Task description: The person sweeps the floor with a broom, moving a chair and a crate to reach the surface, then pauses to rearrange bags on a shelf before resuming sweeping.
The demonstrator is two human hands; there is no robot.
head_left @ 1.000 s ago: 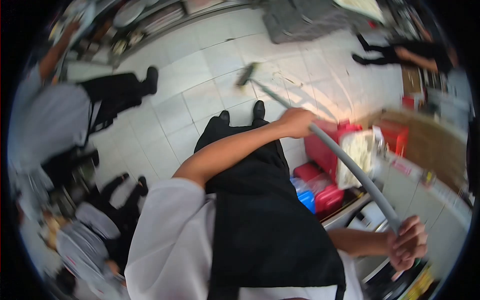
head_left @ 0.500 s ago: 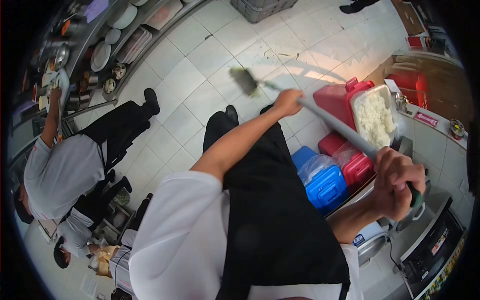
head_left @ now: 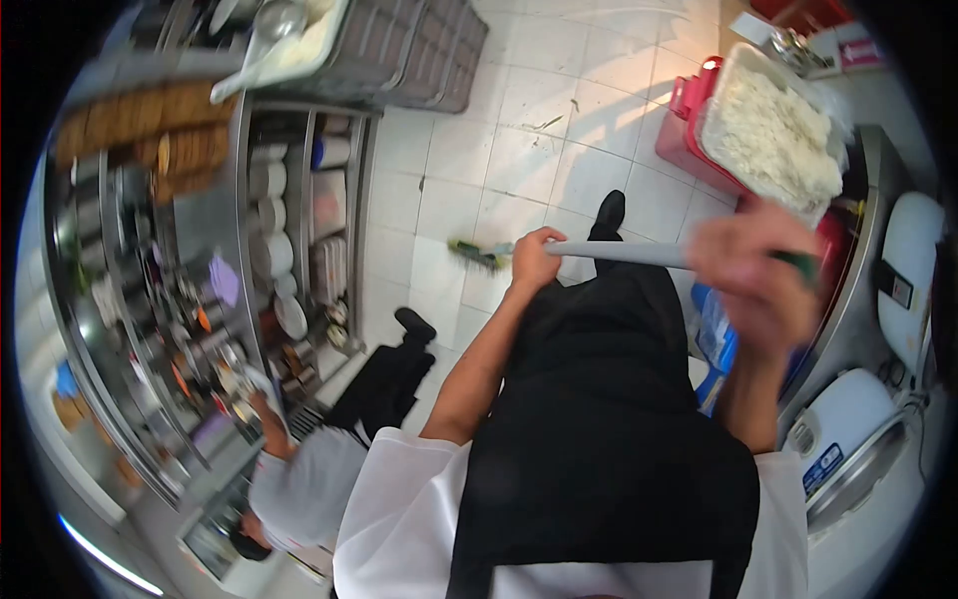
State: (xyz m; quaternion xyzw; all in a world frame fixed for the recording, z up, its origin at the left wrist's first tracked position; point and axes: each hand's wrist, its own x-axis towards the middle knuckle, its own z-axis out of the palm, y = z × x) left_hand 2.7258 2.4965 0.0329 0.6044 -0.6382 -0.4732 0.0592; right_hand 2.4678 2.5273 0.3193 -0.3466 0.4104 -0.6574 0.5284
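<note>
A broom's grey handle (head_left: 629, 255) runs sideways across the view in front of my body. My left hand (head_left: 536, 258) is wrapped round its lower part. Higher up, near the green end, my right hand (head_left: 755, 270) grips the handle and is blurred by motion. The green broom head (head_left: 477, 254) rests low over the white tiled floor (head_left: 394, 215), left of my left hand. Some thin debris (head_left: 544, 126) lies on the tiles beyond it.
At the right, a tray of white rice (head_left: 773, 135) sits on a red cooler (head_left: 682, 140). Rice cookers (head_left: 843, 429) stand lower right. A grey crate (head_left: 424, 55) is at the top. Left are steel shelves with dishes (head_left: 269, 255) and a person (head_left: 309, 484) in grey.
My view has turned, and the crate and shelves show larger. The handle now lies more level, with both hands still on it. The person at left appears lower in view.
</note>
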